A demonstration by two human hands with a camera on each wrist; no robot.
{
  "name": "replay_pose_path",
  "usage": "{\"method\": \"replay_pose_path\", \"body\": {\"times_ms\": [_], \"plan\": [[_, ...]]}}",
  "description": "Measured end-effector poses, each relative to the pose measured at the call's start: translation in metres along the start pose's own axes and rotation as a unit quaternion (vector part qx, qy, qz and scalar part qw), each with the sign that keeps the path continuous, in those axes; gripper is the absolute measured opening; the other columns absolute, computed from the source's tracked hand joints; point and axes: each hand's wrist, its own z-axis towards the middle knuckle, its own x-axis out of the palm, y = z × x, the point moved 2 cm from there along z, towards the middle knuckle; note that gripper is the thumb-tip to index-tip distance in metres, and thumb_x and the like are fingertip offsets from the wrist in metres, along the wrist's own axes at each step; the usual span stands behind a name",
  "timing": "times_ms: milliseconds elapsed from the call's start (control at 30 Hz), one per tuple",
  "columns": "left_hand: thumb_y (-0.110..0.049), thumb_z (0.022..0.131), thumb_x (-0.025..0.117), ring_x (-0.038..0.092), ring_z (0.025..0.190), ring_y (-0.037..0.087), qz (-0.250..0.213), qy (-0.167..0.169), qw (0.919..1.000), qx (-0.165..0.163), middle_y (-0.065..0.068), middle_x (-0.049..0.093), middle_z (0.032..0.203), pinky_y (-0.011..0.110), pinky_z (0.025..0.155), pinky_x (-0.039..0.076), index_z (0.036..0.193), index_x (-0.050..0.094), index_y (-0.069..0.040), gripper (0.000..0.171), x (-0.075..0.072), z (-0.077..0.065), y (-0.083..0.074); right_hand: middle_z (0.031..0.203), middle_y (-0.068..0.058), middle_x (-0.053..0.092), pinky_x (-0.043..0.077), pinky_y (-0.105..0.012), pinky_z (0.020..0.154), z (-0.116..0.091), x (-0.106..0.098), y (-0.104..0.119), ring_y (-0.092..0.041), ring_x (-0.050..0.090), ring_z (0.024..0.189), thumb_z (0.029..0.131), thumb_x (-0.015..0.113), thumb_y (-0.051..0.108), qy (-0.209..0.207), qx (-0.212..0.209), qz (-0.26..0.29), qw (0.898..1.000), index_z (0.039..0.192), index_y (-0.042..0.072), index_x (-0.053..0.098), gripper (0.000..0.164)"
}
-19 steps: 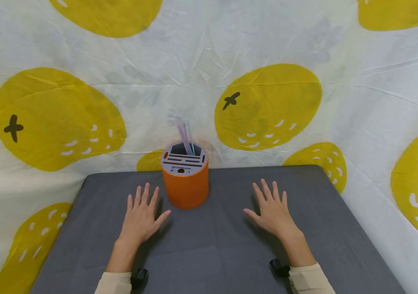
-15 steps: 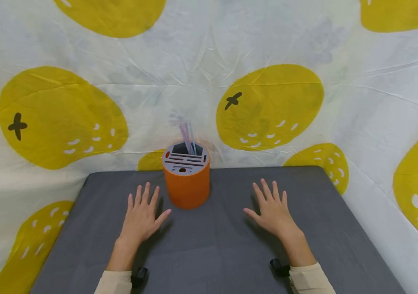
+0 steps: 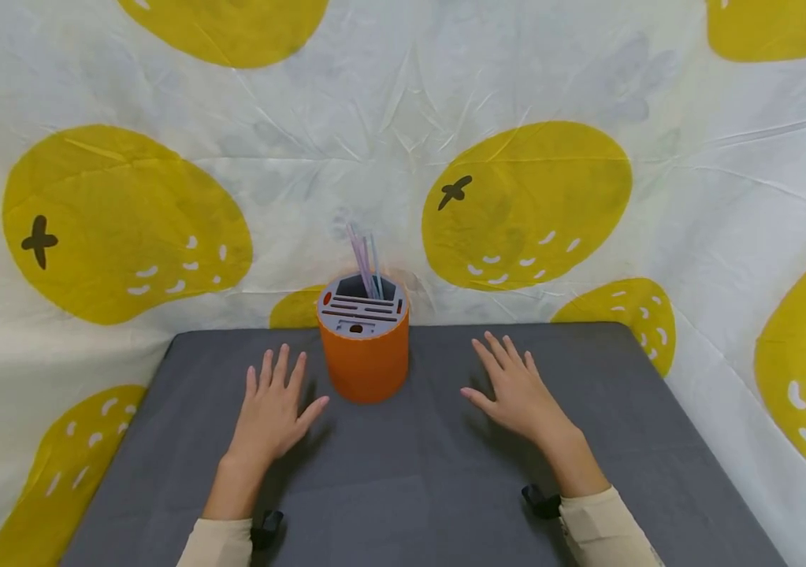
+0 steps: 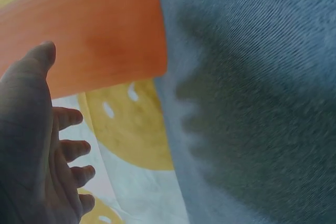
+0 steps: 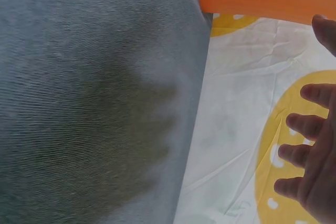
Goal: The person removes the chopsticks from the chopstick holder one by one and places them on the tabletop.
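An orange cylindrical desk organizer (image 3: pixel 365 366) stands upright near the back of the table, its grey top cut with slots and round holes. Thin purple and light blue sticks (image 3: pixel 362 264) lean in its large rear opening. To its left, my left hand (image 3: pixel 269 417) hovers palm down with fingers spread, apart from the organizer and holding nothing. On the other side my right hand (image 3: pixel 521 398) is also held over the table, fingers spread and nothing in them. Both wrist views show the organizer's orange wall (image 4: pixel 105 30) beyond the thumb.
The table (image 3: pixel 403 504) is covered in dark grey cloth. Right behind it hangs a white curtain (image 3: pixel 346 102) printed with yellow fruit shapes. A small black device (image 3: pixel 268 529) sits at the left wrist, and another black device (image 3: pixel 540 502) at the right.
My right hand has shifted slightly forward and to the left, toward the organizer. The left hand stays almost where it was. The head view has turned a little to the left.
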Motion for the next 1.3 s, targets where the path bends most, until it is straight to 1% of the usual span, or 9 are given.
{"method": "replay_pose_path", "body": {"times_ms": [233,400,500,633,767,967,1167,1300], "plan": [[-0.064,0.099,0.053,0.016,0.157,0.049,0.015,0.002,0.9999,0.002,0.024,0.020,0.170,0.070,0.124,0.015,0.163,0.030,-0.008,0.089,-0.013,0.006,0.003,0.169,-0.018,0.027,0.021,-0.073,0.121,0.015,-0.012,0.009,-0.046,0.025,0.155,0.097,0.065,0.055,-0.010,-0.034,0.006,0.999,0.164,0.012,0.029,0.087],[-0.062,0.101,0.051,0.015,0.157,0.047,0.005,0.002,0.9999,0.011,0.024,0.017,0.171,0.069,0.124,0.013,0.164,0.029,-0.006,0.087,-0.025,0.014,0.003,0.164,-0.019,0.037,0.031,-0.066,0.120,0.028,-0.024,0.012,-0.042,0.038,0.149,0.098,0.068,0.047,-0.046,-0.070,0.013,0.996,0.161,0.006,0.036,0.082],[-0.059,0.102,0.052,0.016,0.157,0.047,-0.001,-0.005,0.9998,0.017,0.025,0.018,0.170,0.070,0.124,0.014,0.163,0.029,-0.005,0.085,-0.034,0.019,0.002,0.162,-0.018,0.041,0.035,-0.061,0.119,0.039,-0.030,0.015,-0.040,0.042,0.146,0.098,0.069,0.043,-0.062,-0.087,0.028,0.994,0.159,0.005,0.039,0.078],[-0.057,0.103,0.053,0.016,0.157,0.047,-0.010,-0.006,0.9997,0.022,0.026,0.017,0.170,0.070,0.124,0.014,0.163,0.030,-0.003,0.084,-0.046,0.024,0.002,0.161,-0.017,0.042,0.036,-0.060,0.119,0.053,-0.036,0.019,-0.041,0.043,0.145,0.099,0.068,0.041,-0.059,-0.099,0.051,0.992,0.159,0.006,0.040,0.075],[-0.057,0.104,0.050,0.013,0.158,0.045,-0.020,-0.001,0.9994,0.028,0.025,0.014,0.171,0.069,0.124,0.013,0.163,0.027,-0.003,0.083,-0.057,0.031,0.000,0.158,-0.017,0.044,0.037,-0.060,0.118,0.068,-0.041,0.022,-0.040,0.044,0.143,0.100,0.068,0.038,-0.051,-0.104,0.074,0.991,0.158,0.006,0.041,0.071],[-0.058,0.105,0.048,0.013,0.159,0.043,-0.030,-0.013,0.9985,0.043,0.022,0.014,0.172,0.068,0.125,0.015,0.163,0.026,-0.002,0.083,-0.073,0.046,-0.005,0.155,-0.017,0.046,0.039,-0.059,0.117,0.091,-0.048,0.029,-0.037,0.045,0.142,0.101,0.066,0.036,-0.037,-0.099,0.123,0.987,0.156,0.006,0.043,0.067],[-0.059,0.105,0.045,0.011,0.160,0.042,-0.042,-0.013,0.9977,0.052,0.021,0.015,0.172,0.068,0.125,0.013,0.164,0.024,-0.004,0.084,-0.083,0.061,-0.012,0.150,-0.017,0.051,0.045,-0.056,0.112,0.117,-0.054,0.041,-0.036,0.054,0.132,0.102,0.066,0.033,-0.033,-0.100,0.173,0.979,0.155,0.005,0.045,0.064],[-0.061,0.105,0.043,0.009,0.160,0.041,-0.048,-0.001,0.9976,0.050,0.021,0.012,0.172,0.068,0.126,0.012,0.164,0.023,-0.004,0.085,-0.086,0.071,-0.016,0.151,-0.014,0.052,0.045,-0.054,0.113,0.131,-0.057,0.048,-0.035,0.055,0.133,0.103,0.064,0.034,-0.022,-0.095,0.191,0.977,0.155,0.006,0.045,0.063]]}}
